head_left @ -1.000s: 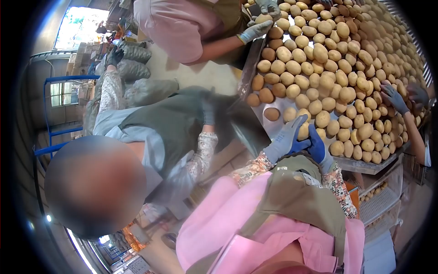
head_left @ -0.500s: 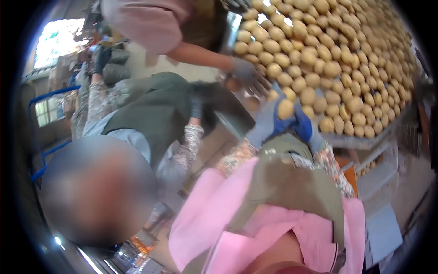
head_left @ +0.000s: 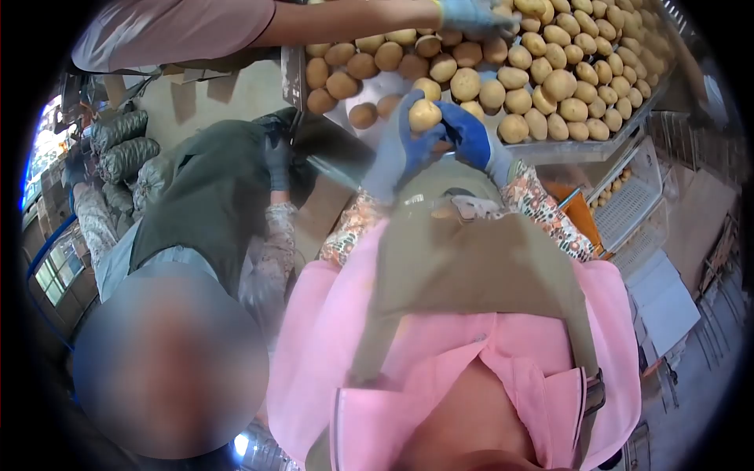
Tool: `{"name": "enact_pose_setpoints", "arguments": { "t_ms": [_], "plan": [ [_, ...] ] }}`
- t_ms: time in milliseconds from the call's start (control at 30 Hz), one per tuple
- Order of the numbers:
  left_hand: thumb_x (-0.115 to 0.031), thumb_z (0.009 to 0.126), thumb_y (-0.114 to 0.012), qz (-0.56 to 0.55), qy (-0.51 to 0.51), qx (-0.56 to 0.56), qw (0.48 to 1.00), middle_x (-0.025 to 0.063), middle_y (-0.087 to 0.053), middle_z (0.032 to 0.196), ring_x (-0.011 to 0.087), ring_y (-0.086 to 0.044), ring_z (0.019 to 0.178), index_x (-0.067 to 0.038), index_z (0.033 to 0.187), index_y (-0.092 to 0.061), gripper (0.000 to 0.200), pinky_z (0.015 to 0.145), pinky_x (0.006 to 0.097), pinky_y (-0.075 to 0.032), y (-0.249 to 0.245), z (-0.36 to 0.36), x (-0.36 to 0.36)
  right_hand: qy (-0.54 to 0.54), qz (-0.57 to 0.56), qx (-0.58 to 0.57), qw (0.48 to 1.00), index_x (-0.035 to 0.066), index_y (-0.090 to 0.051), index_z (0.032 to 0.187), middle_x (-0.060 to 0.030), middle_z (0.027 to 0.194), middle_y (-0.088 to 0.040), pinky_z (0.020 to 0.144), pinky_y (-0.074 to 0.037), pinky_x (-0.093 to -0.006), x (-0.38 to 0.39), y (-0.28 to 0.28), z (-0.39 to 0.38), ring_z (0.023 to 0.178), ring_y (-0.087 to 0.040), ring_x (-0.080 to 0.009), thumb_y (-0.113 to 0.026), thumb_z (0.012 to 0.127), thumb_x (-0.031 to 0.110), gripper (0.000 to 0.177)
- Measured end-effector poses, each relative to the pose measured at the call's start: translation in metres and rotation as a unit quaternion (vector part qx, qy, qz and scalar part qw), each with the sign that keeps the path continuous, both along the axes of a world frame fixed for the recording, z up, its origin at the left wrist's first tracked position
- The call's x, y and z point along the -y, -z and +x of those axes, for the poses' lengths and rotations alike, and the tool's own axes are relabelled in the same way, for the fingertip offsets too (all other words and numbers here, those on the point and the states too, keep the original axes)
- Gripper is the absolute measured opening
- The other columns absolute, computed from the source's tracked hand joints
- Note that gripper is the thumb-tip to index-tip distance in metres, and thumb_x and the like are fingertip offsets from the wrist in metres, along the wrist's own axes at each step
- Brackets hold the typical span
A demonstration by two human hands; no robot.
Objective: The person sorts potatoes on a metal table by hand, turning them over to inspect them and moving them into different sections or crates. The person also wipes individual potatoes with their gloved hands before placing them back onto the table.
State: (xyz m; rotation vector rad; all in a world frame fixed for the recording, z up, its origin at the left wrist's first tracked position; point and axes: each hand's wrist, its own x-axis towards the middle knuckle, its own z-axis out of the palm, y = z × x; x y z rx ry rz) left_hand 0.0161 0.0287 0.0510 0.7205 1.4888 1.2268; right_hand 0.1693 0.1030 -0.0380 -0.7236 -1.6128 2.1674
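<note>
A round tan potato (head_left: 425, 115) is gripped between the grey-gloved left hand (head_left: 395, 157) and the blue-gloved right hand (head_left: 471, 135), at the near rim of the metal sorting table (head_left: 573, 145). Heaped potatoes (head_left: 542, 86) are crowded just beyond, where a co-worker's gloved hand (head_left: 471, 12) is laid.

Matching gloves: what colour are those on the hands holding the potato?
Greyish blue left hand, deeper blue right hand, both on the potato; head view.
</note>
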Motion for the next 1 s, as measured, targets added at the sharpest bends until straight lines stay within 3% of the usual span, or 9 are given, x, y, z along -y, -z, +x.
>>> {"name": "enact_pose_setpoints", "arguments": {
  "t_ms": [133, 233, 300, 500, 600, 700, 767, 900, 1000],
  "plan": [
    [-0.016, 0.078, -0.076, 0.022, 0.051, -0.22, 0.974, 0.0115, -0.056, 0.105, 0.0181, -0.058, 0.095, 0.001, 0.12, -0.044, 0.055, 0.081, 0.0324, -0.052, 0.018, 0.001, 0.025, -0.05, -0.083, 0.099, 0.99, 0.004, -0.052, 0.128, -0.0048, 0.116, -0.059, 0.09, -0.046, -0.0289, -0.001, -0.051, -0.001, 0.107, -0.056, -0.0143, -0.046, 0.096, 0.022, 0.037],
    [-0.022, 0.08, -0.073, -0.076, 0.007, -0.173, 0.982, 0.0146, -0.057, 0.109, 0.0228, -0.06, 0.096, -0.002, 0.126, -0.044, 0.059, 0.078, 0.0351, -0.052, 0.054, -0.021, 0.043, -0.194, 0.443, 0.144, 0.863, 0.001, -0.048, 0.13, -0.0155, 0.121, -0.057, 0.093, -0.047, -0.0334, -0.029, -0.031, 0.006, 0.107, -0.058, -0.0281, -0.062, 0.081, 0.006, 0.051],
    [-0.026, 0.08, -0.072, -0.104, -0.024, -0.139, 0.984, 0.0155, -0.058, 0.112, 0.0246, -0.061, 0.096, -0.003, 0.129, -0.043, 0.061, 0.077, 0.0364, -0.053, 0.061, -0.037, 0.049, -0.097, 0.154, 0.22, 0.958, 0.009, -0.056, 0.125, -0.0151, 0.107, -0.064, 0.088, -0.049, -0.0373, -0.035, -0.043, 0.005, 0.098, -0.062, -0.0295, -0.052, 0.093, 0.025, 0.036],
    [-0.027, 0.086, -0.065, -0.05, -0.086, -0.251, 0.963, 0.0253, -0.053, 0.119, 0.0398, -0.058, 0.101, -0.002, 0.117, -0.055, 0.042, 0.08, 0.0429, -0.049, 0.074, -0.064, 0.023, -0.098, 0.57, 0.204, 0.79, 0.016, -0.064, 0.116, -0.0117, 0.119, -0.062, 0.094, -0.044, -0.0421, 0.008, 0.004, -0.02, 0.105, -0.059, -0.0333, -0.055, 0.087, 0.023, 0.031],
    [-0.03, 0.083, -0.07, 0.029, -0.042, -0.49, 0.87, 0.0237, -0.052, 0.124, 0.0332, -0.054, 0.114, 0.004, 0.127, -0.044, 0.061, 0.096, 0.0392, -0.044, 0.119, -0.074, 0.003, -0.204, 0.507, 0.12, 0.829, 0.014, -0.062, 0.118, -0.0088, 0.123, -0.059, 0.098, -0.042, -0.0385, 0.015, 0.017, -0.047, 0.113, -0.055, -0.0287, -0.051, 0.088, 0.017, 0.032],
    [-0.031, 0.082, -0.072, -0.028, -0.109, -0.391, 0.914, 0.0254, -0.051, 0.125, 0.036, -0.053, 0.114, 0.004, 0.131, -0.039, 0.069, 0.098, 0.0412, -0.043, 0.083, -0.057, 0.019, -0.118, 0.356, 0.149, 0.915, 0.013, -0.063, 0.117, -0.0097, 0.124, -0.059, 0.101, -0.038, -0.0399, -0.025, -0.037, -0.049, 0.115, -0.052, -0.0313, -0.051, 0.091, 0.022, 0.031],
    [-0.031, 0.081, -0.072, -0.062, -0.115, -0.206, 0.97, 0.026, -0.049, 0.128, 0.036, -0.052, 0.116, 0.005, 0.136, -0.033, 0.076, 0.099, 0.0411, -0.042, 0.043, -0.054, 0.029, -0.075, 0.611, 0.22, 0.756, 0.015, -0.063, 0.115, -0.008, 0.128, -0.057, 0.097, -0.04, -0.0445, -0.053, -0.017, -0.018, 0.116, -0.052, -0.0311, -0.055, 0.088, 0.022, 0.029],
    [-0.025, 0.08, -0.071, -0.021, -0.09, -0.192, 0.977, 0.0248, -0.047, 0.132, 0.0391, -0.049, 0.12, 0.003, 0.137, -0.039, 0.071, 0.101, 0.0436, -0.041, 0.089, -0.071, 0.046, -0.258, 0.579, 0.293, 0.716, 0.016, -0.064, 0.114, -0.0082, 0.138, -0.05, 0.105, -0.031, -0.0483, -0.062, -0.027, 0.034, 0.132, -0.038, -0.0356, -0.06, 0.085, 0.024, 0.03],
    [-0.025, 0.083, -0.067, 0.055, -0.022, -0.469, 0.881, 0.0257, -0.045, 0.136, 0.0407, -0.044, 0.126, -0.006, 0.121, -0.061, 0.042, 0.104, 0.0444, -0.037, 0.07, -0.058, 0.033, -0.166, 0.184, 0.233, 0.94, 0.016, -0.062, 0.117, -0.0087, 0.138, -0.049, 0.107, -0.03, -0.0512, -0.039, -0.04, -0.009, 0.134, -0.034, -0.038, -0.06, 0.087, 0.025, 0.031]
  ]
}}
